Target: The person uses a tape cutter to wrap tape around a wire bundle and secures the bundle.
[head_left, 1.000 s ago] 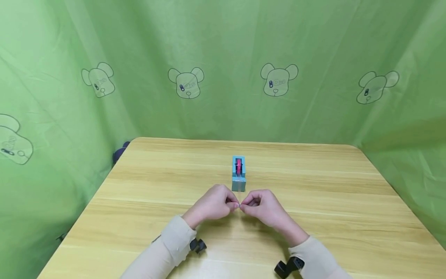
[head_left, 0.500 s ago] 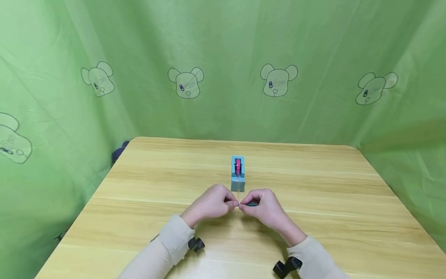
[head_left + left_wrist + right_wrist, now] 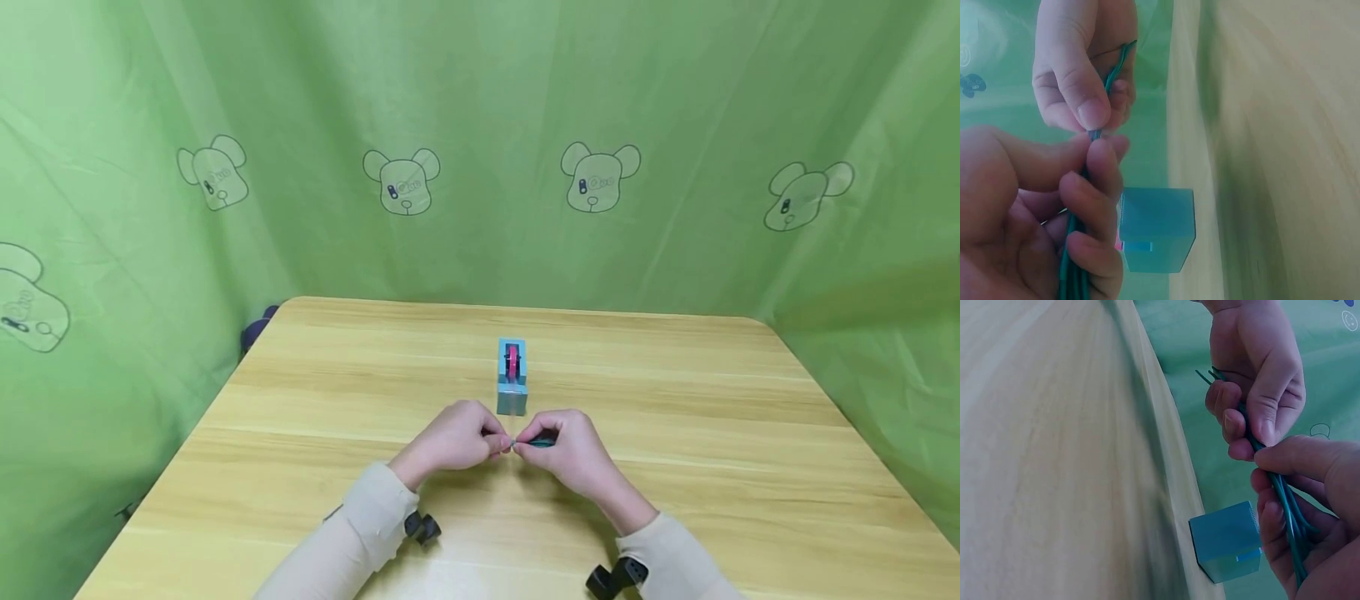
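Note:
In the head view, my left hand (image 3: 457,437) and right hand (image 3: 566,446) meet at the fingertips just in front of a blue tape dispenser (image 3: 512,402). Both pinch one bundle of thin green wires (image 3: 1290,531) that runs through both palms. Loose ends of the green wires (image 3: 1119,62) stick out past my right hand in the left wrist view. A small greyish, shiny patch (image 3: 1094,134) shows on the bundle between the two thumbs. From the dispenser's front, a pale see-through strip of tape (image 3: 513,427) reaches towards the fingertips; its end is hidden there.
The dispenser holds a pink roll (image 3: 513,362) and stands on a light wooden table (image 3: 675,400). A green curtain (image 3: 495,250) with printed bear heads surrounds the table. Something dark purple (image 3: 257,329) lies beyond the left table edge.
Green wires have come into sight beneath the curled fingers of my right hand. The small patch between the fingertips shows more now. Both hands keep almost the same place.

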`<control>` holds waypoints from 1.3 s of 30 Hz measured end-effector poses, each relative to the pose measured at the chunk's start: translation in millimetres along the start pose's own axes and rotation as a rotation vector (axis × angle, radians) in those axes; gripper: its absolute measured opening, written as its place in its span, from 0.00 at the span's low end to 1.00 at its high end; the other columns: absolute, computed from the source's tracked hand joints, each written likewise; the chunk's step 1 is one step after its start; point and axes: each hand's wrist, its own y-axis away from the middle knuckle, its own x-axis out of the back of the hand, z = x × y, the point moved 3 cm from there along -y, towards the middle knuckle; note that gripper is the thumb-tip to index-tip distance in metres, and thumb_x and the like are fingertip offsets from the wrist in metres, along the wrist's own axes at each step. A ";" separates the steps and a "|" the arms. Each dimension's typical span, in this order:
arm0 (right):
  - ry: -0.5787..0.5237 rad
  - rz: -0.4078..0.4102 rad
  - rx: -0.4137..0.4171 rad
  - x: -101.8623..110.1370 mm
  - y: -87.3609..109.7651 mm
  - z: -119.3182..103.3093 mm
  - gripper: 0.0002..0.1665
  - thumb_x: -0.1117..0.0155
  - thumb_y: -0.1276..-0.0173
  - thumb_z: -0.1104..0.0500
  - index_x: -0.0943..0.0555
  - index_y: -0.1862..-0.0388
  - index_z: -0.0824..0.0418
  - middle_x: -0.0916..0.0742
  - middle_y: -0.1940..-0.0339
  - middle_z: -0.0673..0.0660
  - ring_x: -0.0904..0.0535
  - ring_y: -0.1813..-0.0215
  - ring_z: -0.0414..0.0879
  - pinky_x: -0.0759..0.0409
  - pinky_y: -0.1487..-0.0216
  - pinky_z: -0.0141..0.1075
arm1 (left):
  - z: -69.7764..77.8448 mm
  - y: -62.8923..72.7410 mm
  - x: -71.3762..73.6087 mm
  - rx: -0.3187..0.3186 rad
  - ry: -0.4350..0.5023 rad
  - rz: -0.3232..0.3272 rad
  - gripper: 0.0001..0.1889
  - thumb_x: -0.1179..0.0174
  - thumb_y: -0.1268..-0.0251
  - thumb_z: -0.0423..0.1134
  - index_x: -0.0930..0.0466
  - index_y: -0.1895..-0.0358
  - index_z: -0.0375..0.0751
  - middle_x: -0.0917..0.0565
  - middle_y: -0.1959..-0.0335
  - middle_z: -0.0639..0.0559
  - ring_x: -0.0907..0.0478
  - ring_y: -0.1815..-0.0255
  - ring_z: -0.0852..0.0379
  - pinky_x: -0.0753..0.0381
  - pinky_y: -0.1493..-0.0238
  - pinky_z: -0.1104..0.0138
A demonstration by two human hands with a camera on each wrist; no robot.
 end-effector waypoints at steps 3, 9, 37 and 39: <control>0.000 0.000 -0.005 -0.7 -0.1 -0.7 0.03 0.24 0.42 0.64 0.13 0.71 0.61 0.12 0.72 0.50 0.19 0.68 0.46 0.19 0.66 0.33 | -0.1 0.2 0.1 0.008 0.006 0.022 0.13 0.38 0.31 0.39 0.11 0.74 0.43 0.17 0.82 0.51 0.34 0.86 0.64 0.36 0.81 0.72; -0.035 -0.022 -0.042 -0.3 -1.1 -0.1 0.03 0.25 0.41 0.65 0.13 0.70 0.62 0.12 0.71 0.52 0.18 0.67 0.50 0.20 0.67 0.33 | 0.1 0.2 -0.9 0.028 0.003 0.046 0.09 0.36 0.33 0.37 0.09 0.70 0.43 0.16 0.81 0.51 0.34 0.87 0.64 0.36 0.82 0.73; 0.042 -0.014 0.016 -0.8 -4.1 5.6 0.04 0.27 0.38 0.64 0.13 0.71 0.56 0.13 0.71 0.46 0.19 0.66 0.45 0.19 0.63 0.36 | 0.1 1.1 1.4 0.023 0.001 0.066 0.08 0.38 0.32 0.38 0.09 0.66 0.44 0.22 0.86 0.59 0.35 0.87 0.63 0.35 0.82 0.71; 0.061 -0.004 0.030 -0.6 -4.2 4.9 0.06 0.27 0.38 0.64 0.13 0.72 0.54 0.13 0.71 0.45 0.19 0.66 0.45 0.19 0.62 0.36 | -0.9 0.6 1.6 0.027 -0.003 0.060 0.10 0.40 0.31 0.39 0.10 0.67 0.45 0.23 0.86 0.58 0.34 0.86 0.63 0.35 0.81 0.71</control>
